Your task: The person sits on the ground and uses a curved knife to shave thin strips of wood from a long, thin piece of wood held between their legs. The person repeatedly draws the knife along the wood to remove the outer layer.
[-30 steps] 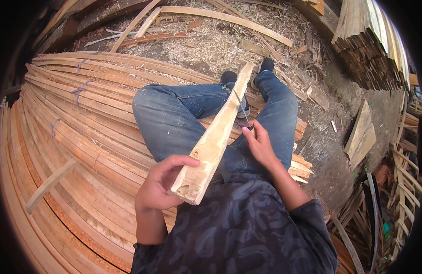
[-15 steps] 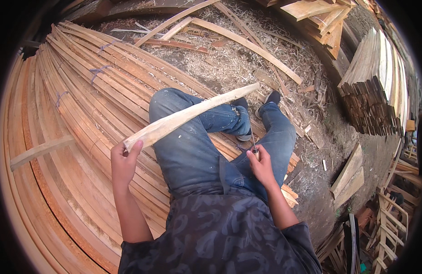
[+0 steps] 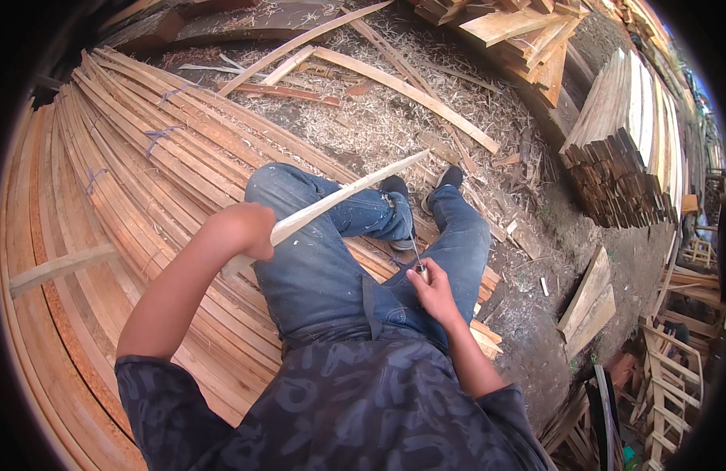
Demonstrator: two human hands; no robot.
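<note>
A long pale wooden slat (image 3: pixel 351 188) lies slantwise across my bent left knee, its narrow edge showing and its far tip above my shoes. Closed over it near its lower end is my left hand (image 3: pixel 251 229), knuckles up; a short end of wood sticks out behind the wrist. My right hand (image 3: pixel 432 289) rests low over my right thigh, its fingers wrapped round the handle of a thin-bladed knife (image 3: pixel 415 250). The blade points away from me, apart from the slat. Fingers of the left hand are mostly hidden from above.
Long bundled planks (image 3: pixel 155 188) spread under and left of me, tied with purple string (image 3: pixel 160 135). Shavings (image 3: pixel 339 110) and loose strips (image 3: pixel 410 90) cover the ground ahead. A tall stack of boards (image 3: pixel 626 149) stands at right, with flat offcuts (image 3: pixel 589 302) nearer me.
My left hand has gone from pinching the slat's end to gripping it from above, elbow swung outward. The slat has turned to show its edge. My right hand still holds the knife.
</note>
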